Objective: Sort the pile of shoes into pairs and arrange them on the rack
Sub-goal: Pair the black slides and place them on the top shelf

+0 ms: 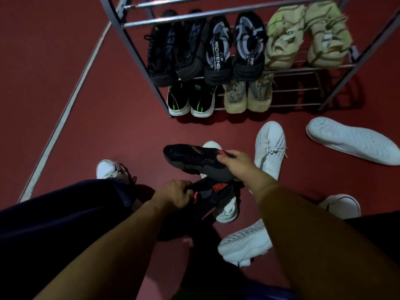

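While crouched in front of the rack [138,46], gripping one shoe of a matched pair in each hand. Right hand [236,163] curled round the collar of the upper black-and-red shoe [186,158], held on its side just short of the rack's lowest tier, toe pointing left. Left hand [175,192] closed on the heel end of the lower black-and-red shoe [214,195], farther back from the rack and lying against a white sneaker [227,210] beneath it.

Judged light and easy to lift one-handed: soft uppers likely to fold under a squeeze, stiffer soles, nothing fragile or slippery. Best taken at the heel collar, as now, or pinched across the sole, toes led in toward the rack.

Both mostly black, with dark grey soles and red patches near the opening; finer detail lost in the dim light.

Already lined up on the rack's middle tier: a black pair [173,50], a black-and-grey pair [233,48] and a cream-and-green pair [307,35]. On the lowest tier: a black-and-green pair [190,98] and a beige pair [246,95], with bare rails showing to their right, probably the next slot.

Scattered on the red floor [65,61] in front of the rack: an upright white knit shoe [269,148], an overturned white shoe [346,139], and a third white shoe [244,241] farthest from it, by the right forearm.
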Motion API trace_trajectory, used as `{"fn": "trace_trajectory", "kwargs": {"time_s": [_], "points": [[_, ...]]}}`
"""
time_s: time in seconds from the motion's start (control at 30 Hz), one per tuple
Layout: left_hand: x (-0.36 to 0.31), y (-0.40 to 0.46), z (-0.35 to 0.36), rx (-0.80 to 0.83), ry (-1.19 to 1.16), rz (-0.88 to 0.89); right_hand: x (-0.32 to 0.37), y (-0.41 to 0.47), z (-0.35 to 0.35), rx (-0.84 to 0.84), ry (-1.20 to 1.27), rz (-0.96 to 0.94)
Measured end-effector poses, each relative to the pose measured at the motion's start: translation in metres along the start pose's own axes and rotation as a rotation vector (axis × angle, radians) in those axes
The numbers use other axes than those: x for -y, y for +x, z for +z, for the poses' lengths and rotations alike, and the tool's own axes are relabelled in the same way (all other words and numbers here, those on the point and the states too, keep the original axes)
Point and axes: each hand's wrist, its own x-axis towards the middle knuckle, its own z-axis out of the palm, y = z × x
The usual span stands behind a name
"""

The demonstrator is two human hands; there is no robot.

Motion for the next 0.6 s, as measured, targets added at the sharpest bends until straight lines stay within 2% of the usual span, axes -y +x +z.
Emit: {"fn": "trace_trajectory", "kwargs": {"time_s": [0.13,0.23,0.33,0.4,0.47,0.57,0.6], "points": [[-0.024,0.004,-0.033,-0.221,0.432,0.19,-0.019,0.005,-0.039,-0.052,0.372,0.081],[-0.031,0.009,-0.06,-0.291,0.595,0.271,-0.022,0.005,-0.052,-0.072,0.583,0.115],[-0.036,0.013,-0.077,-0.278,0.667,0.381,-0.02,0.005,-0.056,-0.135,0.64,0.113],[-0.04,0.012,-0.073,-0.259,0.749,0.477,-0.021,0.005,-0.053,-0.172,0.562,0.125],[-0.042,0.01,-0.05,-0.289,0.612,0.415,-0.029,0.005,-0.049,-0.206,0.368,0.108],[-0.039,0.003,-0.003,-0.451,-0.02,-0.09,-0.041,0.008,-0.042,-0.238,0.092,0.061],[-0.036,0.001,0.008,-0.447,-0.275,-0.254,-0.041,0.007,-0.04,-0.237,0.063,0.047]]}}
